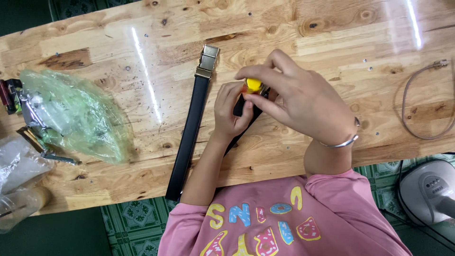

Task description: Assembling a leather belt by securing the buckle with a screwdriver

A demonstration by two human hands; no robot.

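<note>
Head view: both hands meet just right of the frame's centre, over a wooden counter with knots and glare streaks. The left hand has its grip clenched around the end of a black strap piece, pressing it against the wood. The right hand, a metal bangle at its wrist, pinches a small yellow-topped tool between thumb and fingertips, set directly on the strap end that the left hand holds.

Just left of the hands a black belt lies stretched from the lower centre edge of the counter up toward the middle, its brass-coloured buckle at the upper end. It lies beside the left forearm, whether touching I cannot tell.

At the left of the frame sits a crumpled green plastic bag, with clear plastic wrapping below it. At the right edge a thin looped cable rests on the wood. A grey device sits on the floor at lower right.
</note>
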